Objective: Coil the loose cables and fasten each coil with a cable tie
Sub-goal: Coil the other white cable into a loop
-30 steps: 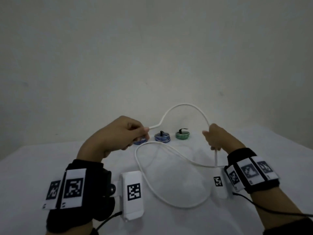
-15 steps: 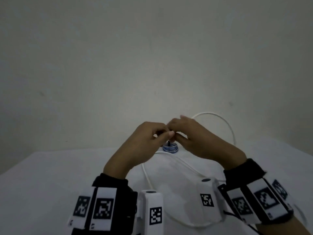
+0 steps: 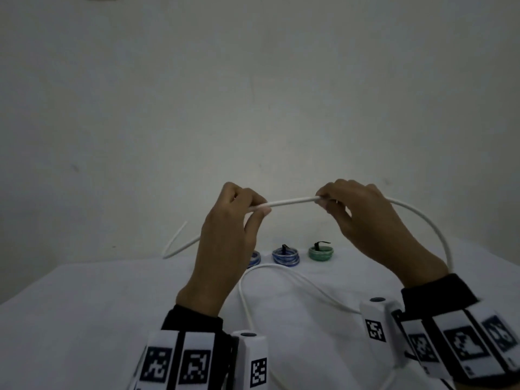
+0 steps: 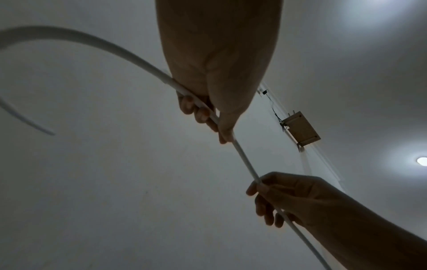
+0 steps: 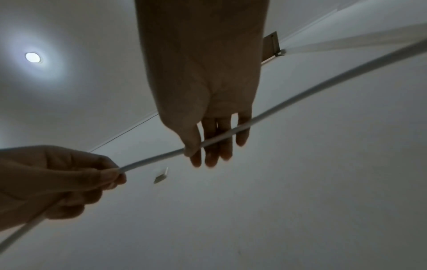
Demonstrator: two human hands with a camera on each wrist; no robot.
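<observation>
Running along the bottom edge of the head view, black wrist bands (image 3: 197, 333) carrying white square-patterned tags are seen on both forearms, each with a boxy white camera housing (image 3: 251, 358) beside it. Just beyond them a smooth, round white cable (image 3: 289, 202) is laid in a wide loop on the matte white table (image 3: 70, 319), from lower centre up towards mid-frame. Above the table a short, nearly straight stretch of that cable is held taut between the two hands: it is pinched by the left hand (image 3: 228, 237) between thumb and curled fingers at centre-left, and by the right hand (image 3: 374, 229) with thumb against fingers at centre-right. From the left hand a free tail is bent out to the left and hangs in the air; from the right hand the cable is arched down the right side behind the wrist. In both wrist views the same pinch is confirmed, with the thin cable crossing each frame diagonally. Past the hands, near the table's far edge, three small coils are set in a row: two blue coils (image 3: 285, 256), one partly hidden by the left hand, and a green coil (image 3: 320, 252), with a black tie (image 3: 320, 244) standing up from it. Open table surface is left on both sides; behind it a plain pale wall (image 3: 253, 94) fills the upper frame.
</observation>
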